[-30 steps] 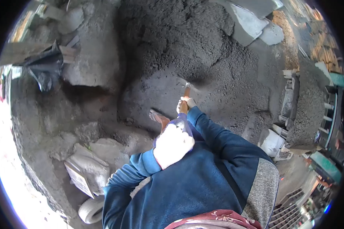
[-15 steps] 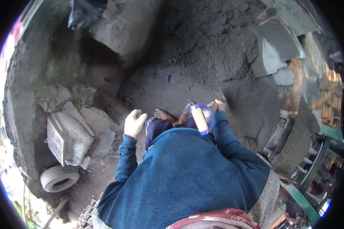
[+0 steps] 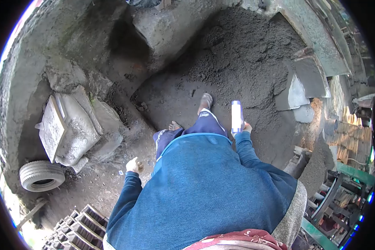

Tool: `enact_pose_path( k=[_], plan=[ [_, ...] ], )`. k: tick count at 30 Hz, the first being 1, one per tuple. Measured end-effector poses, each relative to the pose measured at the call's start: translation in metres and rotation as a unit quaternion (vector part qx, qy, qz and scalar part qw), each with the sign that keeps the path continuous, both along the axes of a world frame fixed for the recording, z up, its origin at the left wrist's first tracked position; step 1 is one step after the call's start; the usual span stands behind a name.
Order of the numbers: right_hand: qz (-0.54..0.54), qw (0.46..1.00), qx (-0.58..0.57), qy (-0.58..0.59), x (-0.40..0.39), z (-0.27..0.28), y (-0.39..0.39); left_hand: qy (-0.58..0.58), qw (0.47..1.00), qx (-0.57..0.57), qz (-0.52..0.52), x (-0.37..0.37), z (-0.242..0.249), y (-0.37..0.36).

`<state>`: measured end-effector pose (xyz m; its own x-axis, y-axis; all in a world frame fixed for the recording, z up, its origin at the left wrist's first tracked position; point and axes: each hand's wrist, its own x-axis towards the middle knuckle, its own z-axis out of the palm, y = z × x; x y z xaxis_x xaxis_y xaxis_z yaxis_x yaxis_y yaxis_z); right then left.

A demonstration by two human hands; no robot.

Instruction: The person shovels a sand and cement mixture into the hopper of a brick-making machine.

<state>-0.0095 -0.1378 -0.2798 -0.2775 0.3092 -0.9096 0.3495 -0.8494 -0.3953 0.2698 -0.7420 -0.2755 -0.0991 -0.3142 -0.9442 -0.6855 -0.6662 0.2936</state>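
Here, the right hand (image 3: 247, 127) is gripping the purple-ended handle (image 3: 236, 118), which is sitting just left of it and running longways from near the blue top (image 3: 204, 183) toward the gray heap (image 3: 254, 58); the left hand (image 3: 135, 165) is hanging well away, and I cannot tell if it is closing

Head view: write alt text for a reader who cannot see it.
A person's right hand holds a purple-and-white handle near a heap of dark, gritty material; the left hand looks empty. A tyre lies at left.
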Motion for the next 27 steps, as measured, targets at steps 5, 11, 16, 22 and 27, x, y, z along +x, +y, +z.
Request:
enact_pose_path(
  k=[5, 11, 16, 22, 27],
  plan=[
    [0.069, 0.966, -0.143, 0.202, 0.013, -0.009, -0.008, 0.054, 0.998, 0.011, -0.042, -0.042, -0.027, -0.014],
    [0.32, 0.934, -0.141, 0.077, -0.061, 0.064, -0.041, 0.222, 0.964, -0.077, -0.122, -0.167, 0.05, 0.012],
    [0.447, 0.894, 0.003, 0.024, -0.142, -0.003, -0.05, 0.232, 0.95, -0.103, -0.181, -0.184, 0.086, 0.031],
    [0.349, 0.93, -0.035, 0.112, -0.22, -0.006, -0.104, 0.009, 0.997, -0.02, -0.078, -0.108, 0.045, 0.012],
    [0.287, 0.944, -0.083, 0.142, -0.326, -0.038, -0.134, -0.04, 0.997, -0.023, -0.069, -0.097, 0.045, -0.003]
  ],
)
